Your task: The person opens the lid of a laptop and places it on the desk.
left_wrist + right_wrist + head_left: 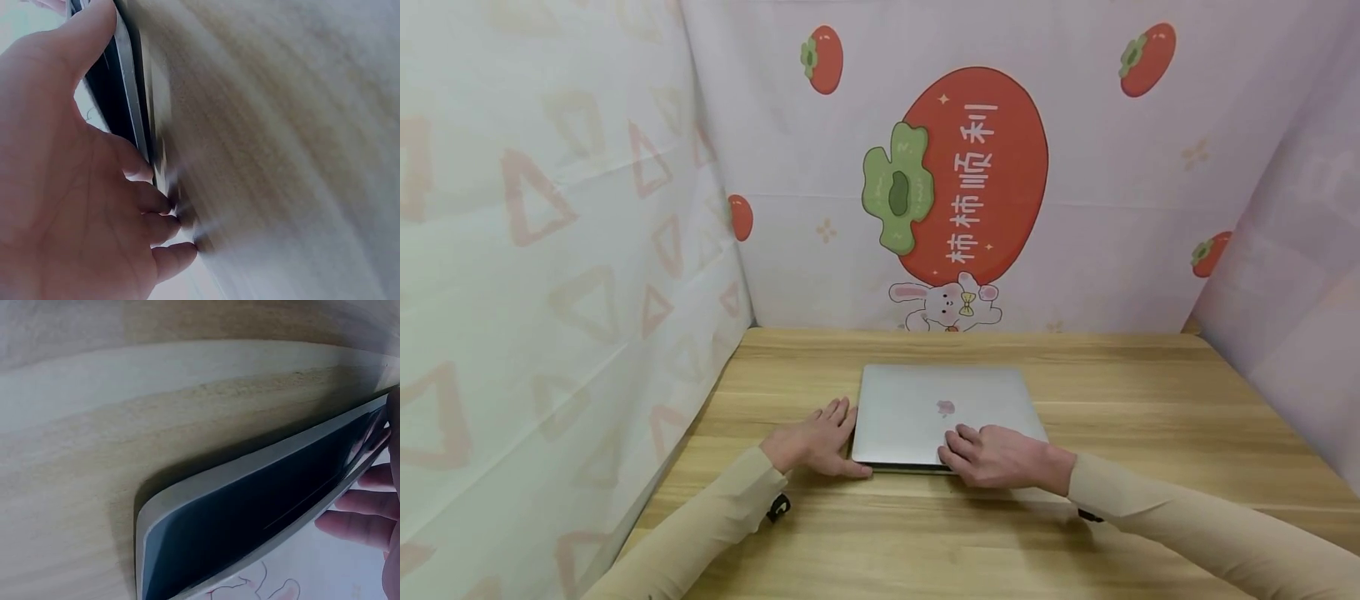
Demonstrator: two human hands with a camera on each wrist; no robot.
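A silver laptop lies on the wooden table, its lid raised by a narrow gap along the front edge. That dark gap between lid and base shows clearly in the right wrist view. My left hand rests at the laptop's left side, fingers fairly straight and thumb by the front left corner. In the left wrist view, its palm faces the camera beside the laptop's edge. With curled fingers, my right hand grips the lid's front edge right of the middle. Its thumb is mostly hidden.
The wooden table extends around the laptop. Behind it hangs a white cloth printed with persimmons and a rabbit. More cloth borders the left side, and another panel the right.
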